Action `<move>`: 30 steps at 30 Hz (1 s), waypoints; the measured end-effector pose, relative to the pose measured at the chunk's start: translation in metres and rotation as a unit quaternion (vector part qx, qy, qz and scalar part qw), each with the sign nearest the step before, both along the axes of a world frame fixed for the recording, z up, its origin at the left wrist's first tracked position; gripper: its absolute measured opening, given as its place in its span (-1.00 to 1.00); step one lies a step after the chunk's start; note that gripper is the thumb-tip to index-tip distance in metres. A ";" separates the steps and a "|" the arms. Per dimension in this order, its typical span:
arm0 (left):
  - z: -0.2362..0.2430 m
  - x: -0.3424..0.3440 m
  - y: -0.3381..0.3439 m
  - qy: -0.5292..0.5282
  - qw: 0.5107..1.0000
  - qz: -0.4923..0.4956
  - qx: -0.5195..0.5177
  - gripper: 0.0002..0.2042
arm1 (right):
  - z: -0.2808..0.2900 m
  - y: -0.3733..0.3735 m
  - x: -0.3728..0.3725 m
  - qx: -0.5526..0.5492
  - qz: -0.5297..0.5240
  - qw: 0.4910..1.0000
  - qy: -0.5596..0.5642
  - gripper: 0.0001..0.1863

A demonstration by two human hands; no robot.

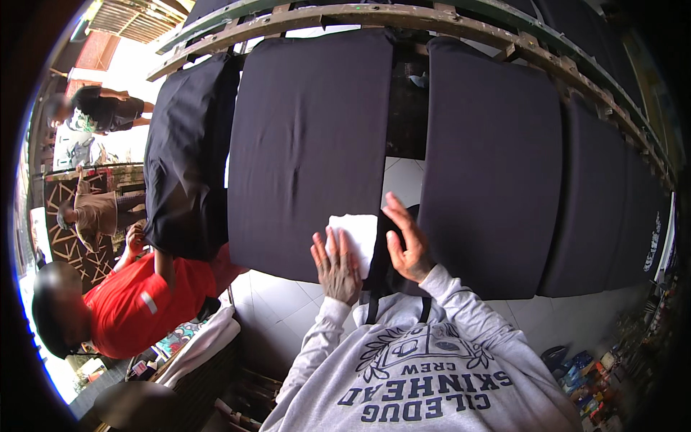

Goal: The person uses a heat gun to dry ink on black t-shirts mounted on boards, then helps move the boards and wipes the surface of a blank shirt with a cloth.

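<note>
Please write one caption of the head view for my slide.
Left hand lies on a white sheet over black fabric; right hand open nearby.

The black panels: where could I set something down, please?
Bare: the second panel from the left, between the white sheet and wooden rail; the third panel, right of the right hand. Crowded: the second's near right corner, under the left hand and sheet, and the leftmost panel, beside a person in red.

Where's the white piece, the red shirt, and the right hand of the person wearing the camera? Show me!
White piece [362,241]: head view, on its uncovered middle.
Red shirt [122,317]: head view, on the cloth of its body.
Right hand [412,252]: head view, on the middle of the hand.
</note>
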State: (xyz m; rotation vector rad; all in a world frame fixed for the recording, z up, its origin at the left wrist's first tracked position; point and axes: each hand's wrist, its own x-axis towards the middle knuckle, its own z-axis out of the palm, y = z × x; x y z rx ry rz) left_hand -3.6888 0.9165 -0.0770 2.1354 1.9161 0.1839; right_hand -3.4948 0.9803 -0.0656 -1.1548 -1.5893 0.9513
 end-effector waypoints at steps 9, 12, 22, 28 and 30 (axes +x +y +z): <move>-0.010 -0.003 0.010 -0.110 0.992 -0.058 -0.008 -0.21 | -0.031 0.054 0.103 0.058 -0.040 0.971 -0.230 -0.43; -0.016 0.004 0.024 -0.062 0.996 -0.061 -0.030 -0.18 | -0.033 0.054 0.106 0.046 -0.034 0.955 -0.290 -0.38; -0.049 0.034 0.421 -0.022 0.959 -0.176 0.220 -0.34 | -0.023 0.060 0.090 0.025 -0.016 0.935 -0.352 -0.17; -0.013 0.024 0.195 -0.046 0.983 -0.173 -0.045 -0.30 | -0.028 0.058 0.090 -0.023 -0.058 0.930 -0.363 -0.17; -0.020 -0.009 0.100 -0.036 0.983 -0.127 -0.129 -0.27 | -0.025 0.058 0.089 -0.025 -0.060 0.928 -0.367 -0.17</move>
